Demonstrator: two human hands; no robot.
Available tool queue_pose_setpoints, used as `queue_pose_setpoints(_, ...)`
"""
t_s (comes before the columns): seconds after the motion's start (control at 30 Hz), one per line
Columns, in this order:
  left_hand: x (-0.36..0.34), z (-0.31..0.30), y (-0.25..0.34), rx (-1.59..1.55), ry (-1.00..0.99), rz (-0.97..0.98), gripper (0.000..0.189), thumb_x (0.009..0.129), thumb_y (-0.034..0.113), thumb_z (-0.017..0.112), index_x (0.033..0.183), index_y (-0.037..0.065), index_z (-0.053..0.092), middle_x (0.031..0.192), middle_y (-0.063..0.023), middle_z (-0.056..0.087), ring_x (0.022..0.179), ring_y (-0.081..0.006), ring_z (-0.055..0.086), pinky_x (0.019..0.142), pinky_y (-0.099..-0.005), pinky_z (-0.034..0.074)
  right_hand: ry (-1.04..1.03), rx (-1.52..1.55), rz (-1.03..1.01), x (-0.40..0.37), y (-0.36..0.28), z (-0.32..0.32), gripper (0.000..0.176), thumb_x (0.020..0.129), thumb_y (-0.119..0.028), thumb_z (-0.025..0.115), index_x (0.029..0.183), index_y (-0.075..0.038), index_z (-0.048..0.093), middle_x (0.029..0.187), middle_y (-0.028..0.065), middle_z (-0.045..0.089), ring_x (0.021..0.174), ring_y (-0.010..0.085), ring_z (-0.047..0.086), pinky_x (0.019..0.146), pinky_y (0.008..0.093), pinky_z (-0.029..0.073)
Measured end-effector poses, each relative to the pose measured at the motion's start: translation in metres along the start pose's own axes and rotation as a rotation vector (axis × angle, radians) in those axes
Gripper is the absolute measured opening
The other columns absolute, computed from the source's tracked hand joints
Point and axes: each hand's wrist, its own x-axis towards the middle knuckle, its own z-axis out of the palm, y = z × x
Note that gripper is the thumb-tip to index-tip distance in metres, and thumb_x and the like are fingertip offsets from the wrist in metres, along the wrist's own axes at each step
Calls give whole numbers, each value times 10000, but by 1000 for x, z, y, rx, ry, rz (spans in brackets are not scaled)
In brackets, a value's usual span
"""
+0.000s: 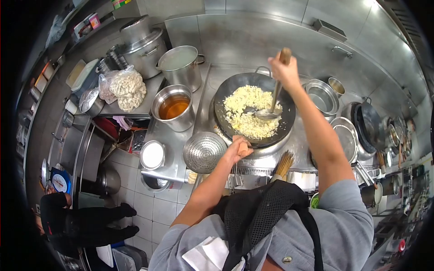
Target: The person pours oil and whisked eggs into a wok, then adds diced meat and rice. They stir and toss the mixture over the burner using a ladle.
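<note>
A black wok (289, 119) sits on the stove in front of me, with fried rice (253, 101) spread over its bottom. My right hand (285, 72) is closed round the wooden end of a long-handled ladle (275, 97), above the wok's far right side. The ladle's metal head rests among the rice. At the near rim, my left hand (236, 151) is closed on a folded orange cloth (243, 145) pressed against the wok. Just left of that hand lies a round perforated strainer (205, 151).
Left of the wok stand a pot of amber liquid (175, 107) and a taller pot of cloudy liquid (178, 58). A bamboo brush (284, 165) lies at the stove's front edge. Metal bowls (322, 97) are on the right. Another person (81, 223) is at lower left.
</note>
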Motion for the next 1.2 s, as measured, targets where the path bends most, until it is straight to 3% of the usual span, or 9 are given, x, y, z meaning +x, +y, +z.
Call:
queue_pose_setpoints(0.13, -9, 13, 3, 34, 1, 36, 108, 875, 177, 618, 900, 91, 557, 870, -121, 621, 790, -265, 643, 740, -474, 607, -21, 5, -86, -30, -65, -2, 295, 859, -70, 656, 665, -117, 438, 512, -42, 408, 388, 65, 348, 359, 258, 267)
queue_pose_setpoints(0.27, -2, 9, -2, 10, 13, 10, 85, 882, 162, 602, 896, 96, 551, 886, -123, 607, 782, -271, 637, 734, -467, 606, 19, 140, -174, -16, 42, -22, 283, 863, -46, 630, 654, -95, 448, 520, -12, 459, 416, 81, 433, 393, 257, 340)
queue_pose_setpoints(0.47, -11, 19, 3, 18, -2, 18, 130, 901, 201, 627, 915, 102, 544, 868, -109, 600, 743, -253, 637, 707, -433, 613, 13, 259, -168, -46, -69, -12, 290, 870, -26, 641, 682, -100, 433, 528, -30, 433, 407, 75, 401, 382, 253, 322)
queue_pose_setpoints(0.53, -22, 23, 3, 42, 22, 22, 153, 908, 213, 637, 923, 95, 540, 858, -103, 599, 736, -244, 640, 684, -416, 612, 126, 212, -33, -60, -12, -7, 303, 868, -17, 660, 683, -97, 434, 543, -29, 452, 412, 74, 416, 385, 244, 320)
queue_pose_setpoints(0.73, -81, -5, -8, 228, 79, 132, 460, 869, 276, 749, 1212, 69, 522, 1027, -61, 618, 889, -178, 659, 749, -352, 583, 105, -437, -488, -190, 104, -60, 168, 851, 18, 661, 815, -48, 512, 801, 92, 578, 743, 201, 586, 645, 321, 476)
queue_pose_setpoints(0.8, -126, -29, -18, 312, 128, 114, 467, 860, 227, 757, 1222, 54, 519, 1024, -60, 622, 892, -187, 659, 743, -353, 582, -71, -974, -345, -272, 138, -92, 310, 797, -9, 701, 1062, -49, 547, 987, 164, 571, 947, 318, 576, 794, 374, 482)
queue_pose_setpoints(1.0, -213, -77, -39, 196, 287, 94, 471, 840, 158, 761, 1218, 20, 516, 1002, -71, 621, 877, -199, 665, 707, -352, 584, 273, 194, 1069, -405, 193, -179, 385, 1008, -369, 480, 1243, -69, 531, 1064, 151, 610, 798, 256, 652, 715, 415, 546)
queue_pose_setpoints(1.1, -198, -61, -30, 341, 245, 187, 482, 814, 169, 783, 1197, 11, 536, 1019, -80, 627, 885, -187, 661, 711, -336, 579, 67, 519, 1188, -341, 156, -115, 637, 987, -631, 319, 1267, -90, 503, 1027, 154, 619, 756, 276, 643, 699, 425, 554)
queue_pose_setpoints(1.2, -169, -12, -11, 618, 192, 395, 541, 761, 227, 833, 1172, 1, 563, 1052, -90, 634, 923, -187, 649, 787, -323, 553, -166, 797, 1140, -277, 148, -48, 588, 987, -589, 404, 1289, -90, 479, 920, 93, 633, 653, 199, 613, 573, 315, 523)
